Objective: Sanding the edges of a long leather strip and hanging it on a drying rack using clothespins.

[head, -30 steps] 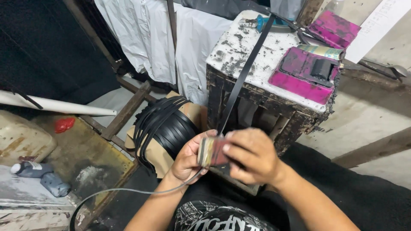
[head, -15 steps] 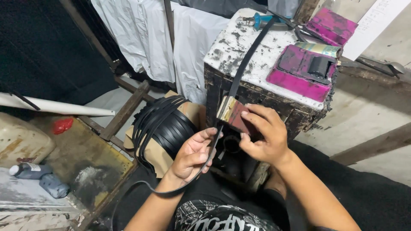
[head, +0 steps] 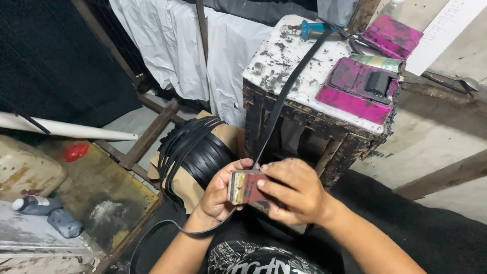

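Both hands hold a small dark-red block with a pale edge [head: 242,186] close to my chest. My left hand [head: 219,193] grips its left side and also pinches a long black strap [head: 282,96]. My right hand [head: 294,192] covers the block's right side, fingers curled over it. The strap runs from my hands up and over the paint-stained wooden stand [head: 284,61], and loops down below my left wrist. A bundle of black straps [head: 195,149] wraps around a cardboard box just left of my hands.
On the stand lie a magenta ink tray with a black roller [head: 361,87], a blue-handled tool [head: 310,30] and another magenta tray [head: 391,36]. White plastic sheeting [head: 172,45] hangs behind. A pale canister [head: 25,170], bottle [head: 35,205] and white pipe [head: 66,129] lie left.
Both hands have come back down toward my chest with the block after lifting it up along the strap near the stand. The left hand has closed on the block again.
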